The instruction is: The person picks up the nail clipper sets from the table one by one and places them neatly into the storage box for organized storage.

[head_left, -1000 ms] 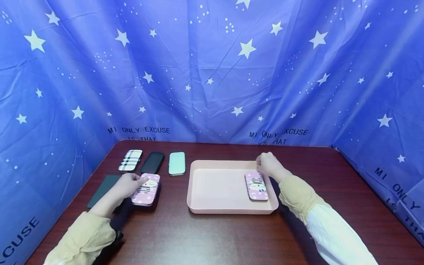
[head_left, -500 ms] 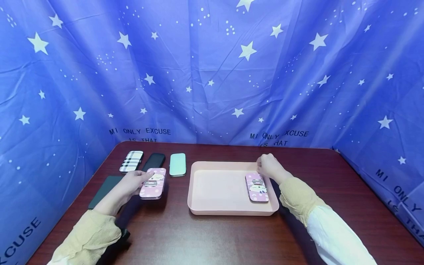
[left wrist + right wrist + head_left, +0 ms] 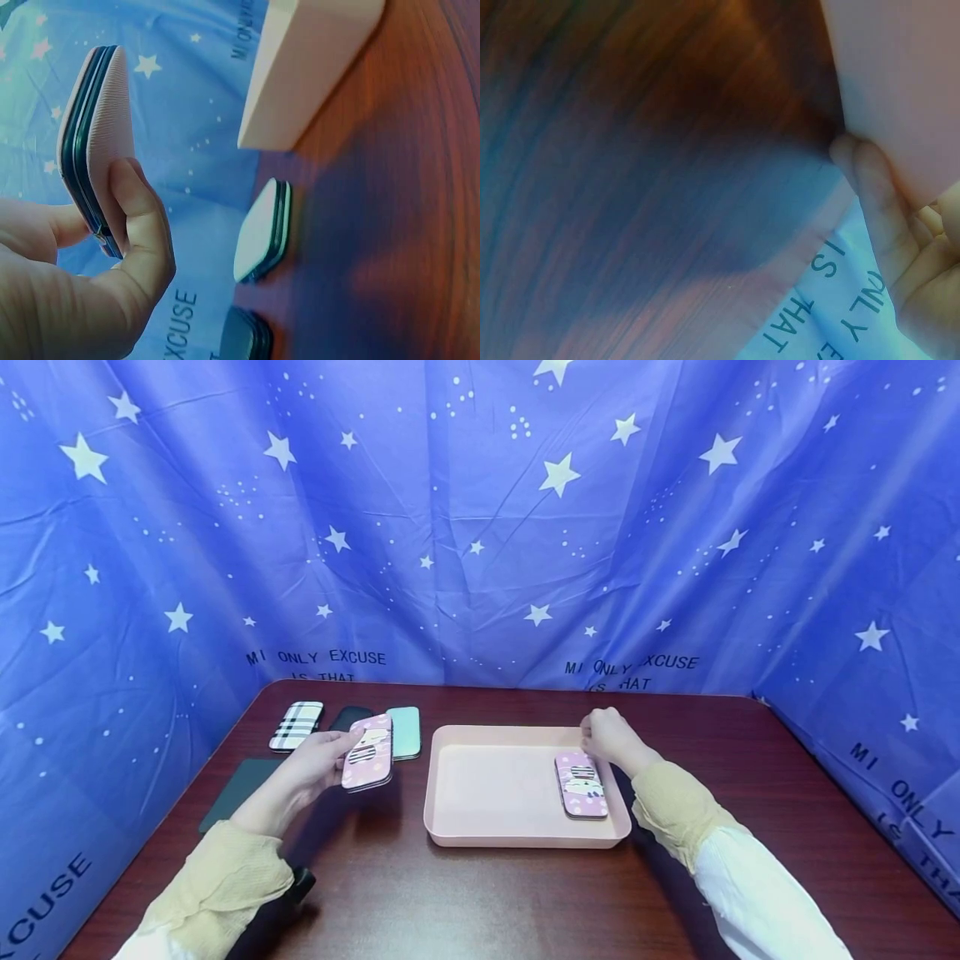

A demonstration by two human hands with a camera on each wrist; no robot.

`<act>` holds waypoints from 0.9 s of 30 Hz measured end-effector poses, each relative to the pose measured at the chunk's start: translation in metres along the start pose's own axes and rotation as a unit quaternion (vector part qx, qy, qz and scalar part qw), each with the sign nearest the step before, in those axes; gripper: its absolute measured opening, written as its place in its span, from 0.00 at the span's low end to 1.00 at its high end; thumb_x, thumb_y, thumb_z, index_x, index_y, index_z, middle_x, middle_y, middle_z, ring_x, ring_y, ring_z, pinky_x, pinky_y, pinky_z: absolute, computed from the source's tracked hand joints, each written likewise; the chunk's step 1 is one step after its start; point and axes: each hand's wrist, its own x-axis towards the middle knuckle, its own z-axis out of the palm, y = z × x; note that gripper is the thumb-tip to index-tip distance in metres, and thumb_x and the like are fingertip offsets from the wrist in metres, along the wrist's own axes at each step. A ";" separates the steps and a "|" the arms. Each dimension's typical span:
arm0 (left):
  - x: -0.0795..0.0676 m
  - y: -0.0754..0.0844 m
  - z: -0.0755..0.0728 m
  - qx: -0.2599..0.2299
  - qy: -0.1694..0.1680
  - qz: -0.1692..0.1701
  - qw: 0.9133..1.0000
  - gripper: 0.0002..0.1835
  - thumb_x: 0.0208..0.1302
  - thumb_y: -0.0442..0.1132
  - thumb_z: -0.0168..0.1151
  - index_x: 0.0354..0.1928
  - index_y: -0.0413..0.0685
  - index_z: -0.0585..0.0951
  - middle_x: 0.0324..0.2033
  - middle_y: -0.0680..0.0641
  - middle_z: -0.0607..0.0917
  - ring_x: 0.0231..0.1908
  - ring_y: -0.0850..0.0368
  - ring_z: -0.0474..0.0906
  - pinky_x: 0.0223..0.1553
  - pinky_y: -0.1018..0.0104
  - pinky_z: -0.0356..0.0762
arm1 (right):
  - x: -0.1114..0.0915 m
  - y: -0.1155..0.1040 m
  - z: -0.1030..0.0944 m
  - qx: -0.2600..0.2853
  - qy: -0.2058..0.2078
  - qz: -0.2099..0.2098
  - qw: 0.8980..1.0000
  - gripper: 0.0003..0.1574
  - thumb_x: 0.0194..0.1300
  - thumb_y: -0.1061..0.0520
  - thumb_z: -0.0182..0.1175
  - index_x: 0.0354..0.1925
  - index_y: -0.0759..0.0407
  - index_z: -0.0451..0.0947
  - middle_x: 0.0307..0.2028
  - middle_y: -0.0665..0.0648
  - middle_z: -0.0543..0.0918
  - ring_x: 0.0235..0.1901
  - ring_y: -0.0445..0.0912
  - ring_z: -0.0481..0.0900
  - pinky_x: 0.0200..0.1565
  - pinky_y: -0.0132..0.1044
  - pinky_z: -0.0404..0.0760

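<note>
My left hand (image 3: 315,764) pinches a slim pink patterned hinged case (image 3: 375,768) by its left edge, thumb on top. The case is tilted and held above the table, left of the pink tray (image 3: 517,841). In the left wrist view, fingertips press the case's plain ribbed back (image 3: 112,120), and its dark metal rim shows. My right hand (image 3: 613,739) grips the tray's far right corner; in the right wrist view its fingers (image 3: 877,187) lie against the outside of the tray wall. A second pink patterned case (image 3: 579,793) lies inside the tray at its right end.
At the back left lie a plaid case (image 3: 296,727), a black case (image 3: 348,718) partly hidden, and a mint case (image 3: 407,732). A dark green flat piece (image 3: 236,793) lies under the left forearm. A starry blue curtain (image 3: 480,593) borders the table's back and sides.
The left hand has lifted the pink case, carrying it right and away from me, and tilted it; it now covers part of the black and mint cases. The right hand has stayed on the tray.
</note>
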 end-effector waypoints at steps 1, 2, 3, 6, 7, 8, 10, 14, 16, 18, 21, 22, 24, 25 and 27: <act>0.001 0.001 0.002 -0.002 -0.003 0.000 1.000 0.24 0.75 0.44 0.42 0.57 0.25 0.62 0.27 0.56 0.82 0.29 0.66 0.79 0.31 0.71 0.79 | 0.000 0.000 0.000 0.001 -0.001 0.000 1.000 0.08 0.49 0.67 0.60 0.18 0.60 0.75 0.17 0.51 0.76 0.20 0.46 0.70 0.24 0.38 0.71; 0.001 0.003 0.004 -0.004 -0.008 0.002 1.000 0.24 0.75 0.43 0.41 0.57 0.25 0.62 0.27 0.55 0.82 0.28 0.67 0.78 0.32 0.71 0.79 | 0.000 -0.001 0.000 0.003 -0.002 0.002 1.000 0.07 0.49 0.67 0.60 0.18 0.60 0.75 0.17 0.52 0.76 0.20 0.45 0.70 0.24 0.38 0.71; 0.002 0.004 0.007 -0.005 -0.012 0.002 1.000 0.24 0.75 0.43 0.42 0.56 0.25 0.62 0.27 0.55 0.82 0.28 0.67 0.78 0.31 0.71 0.79 | 0.000 -0.001 -0.001 0.005 -0.003 0.003 1.000 0.07 0.49 0.67 0.60 0.18 0.60 0.76 0.17 0.52 0.76 0.20 0.45 0.70 0.24 0.38 0.71; 0.005 0.009 0.013 -0.005 -0.017 0.007 1.000 0.22 0.75 0.42 0.42 0.55 0.26 0.62 0.27 0.55 0.82 0.27 0.67 0.75 0.31 0.71 0.79 | 0.000 -0.001 -0.001 0.004 -0.001 0.003 1.000 0.07 0.49 0.68 0.60 0.18 0.60 0.76 0.17 0.52 0.76 0.20 0.45 0.70 0.25 0.38 0.72; 0.006 0.011 0.015 -0.004 -0.019 0.008 1.000 0.21 0.75 0.42 0.43 0.55 0.26 0.63 0.27 0.55 0.81 0.26 0.67 0.75 0.31 0.71 0.79 | 0.000 -0.001 -0.001 0.004 0.000 0.001 1.000 0.07 0.48 0.68 0.60 0.18 0.60 0.76 0.17 0.51 0.76 0.20 0.46 0.70 0.24 0.38 0.71; 0.007 0.013 0.017 -0.001 -0.018 0.010 1.000 0.21 0.75 0.42 0.43 0.54 0.27 0.63 0.27 0.54 0.81 0.26 0.67 0.74 0.30 0.70 0.79 | 0.000 -0.001 -0.001 0.003 0.002 -0.001 1.000 0.08 0.48 0.68 0.59 0.17 0.60 0.75 0.17 0.51 0.76 0.20 0.46 0.69 0.24 0.38 0.71; 0.009 0.018 0.021 0.003 -0.016 0.013 1.000 0.20 0.74 0.41 0.44 0.54 0.27 0.64 0.27 0.54 0.80 0.26 0.67 0.74 0.31 0.70 0.79 | 0.000 -0.001 0.000 -0.001 0.006 -0.006 1.000 0.09 0.48 0.67 0.59 0.16 0.59 0.74 0.16 0.51 0.74 0.20 0.46 0.68 0.23 0.38 0.70; 0.013 0.027 0.031 0.008 -0.013 0.019 1.000 0.18 0.74 0.41 0.45 0.52 0.28 0.66 0.26 0.54 0.81 0.27 0.66 0.77 0.32 0.69 0.81 | 0.000 0.000 0.001 -0.003 0.010 -0.009 1.000 0.10 0.47 0.67 0.59 0.15 0.58 0.72 0.15 0.50 0.73 0.19 0.46 0.67 0.23 0.37 0.69; 0.015 0.032 0.036 0.008 -0.009 0.022 1.000 0.17 0.74 0.41 0.46 0.51 0.29 0.66 0.26 0.53 0.81 0.27 0.65 0.78 0.31 0.69 0.81 | 0.001 0.000 0.001 -0.003 0.009 -0.009 1.000 0.10 0.47 0.67 0.60 0.15 0.58 0.73 0.15 0.50 0.73 0.19 0.46 0.67 0.23 0.38 0.69; 0.016 0.036 0.040 0.010 -0.009 0.026 1.000 0.17 0.73 0.40 0.46 0.51 0.30 0.67 0.26 0.54 0.81 0.26 0.65 0.78 0.31 0.69 0.81 | 0.001 0.000 0.001 -0.003 0.008 -0.008 1.000 0.09 0.47 0.67 0.60 0.16 0.59 0.73 0.15 0.50 0.74 0.20 0.46 0.68 0.24 0.38 0.70; 0.017 0.040 0.045 0.009 -0.010 0.029 0.999 0.17 0.73 0.40 0.47 0.51 0.29 0.67 0.25 0.53 0.81 0.25 0.65 0.77 0.29 0.70 0.80 | 0.002 0.000 0.002 -0.004 0.007 -0.008 1.000 0.09 0.47 0.67 0.60 0.16 0.59 0.74 0.16 0.51 0.75 0.20 0.46 0.69 0.24 0.39 0.71; 0.018 0.041 0.047 0.009 -0.012 0.030 0.999 0.17 0.73 0.40 0.47 0.51 0.29 0.67 0.25 0.53 0.81 0.25 0.65 0.77 0.29 0.70 0.80 | 0.002 0.000 0.002 -0.005 0.007 -0.008 1.000 0.09 0.47 0.67 0.60 0.16 0.59 0.74 0.16 0.51 0.75 0.20 0.46 0.69 0.25 0.40 0.72; 0.020 0.042 0.050 0.011 -0.016 0.030 0.999 0.18 0.73 0.40 0.47 0.52 0.28 0.67 0.25 0.53 0.81 0.26 0.65 0.78 0.29 0.70 0.80 | 0.003 0.000 0.003 -0.006 0.006 -0.007 1.000 0.09 0.48 0.67 0.60 0.16 0.59 0.74 0.16 0.51 0.75 0.20 0.46 0.69 0.25 0.40 0.72; 0.021 0.042 0.051 0.012 -0.018 0.029 0.999 0.19 0.73 0.40 0.47 0.53 0.27 0.66 0.26 0.52 0.81 0.26 0.64 0.78 0.29 0.70 0.80 | 0.003 0.001 0.003 -0.006 0.006 -0.007 1.000 0.09 0.48 0.67 0.60 0.16 0.58 0.74 0.16 0.50 0.75 0.20 0.46 0.69 0.25 0.40 0.72; 0.023 0.044 0.054 0.015 -0.023 0.028 0.999 0.21 0.73 0.40 0.48 0.55 0.26 0.66 0.26 0.51 0.82 0.26 0.63 0.79 0.30 0.69 0.81 | 0.003 0.002 0.003 -0.007 0.005 -0.006 1.000 0.10 0.48 0.67 0.59 0.15 0.58 0.74 0.15 0.50 0.74 0.20 0.46 0.69 0.25 0.39 0.71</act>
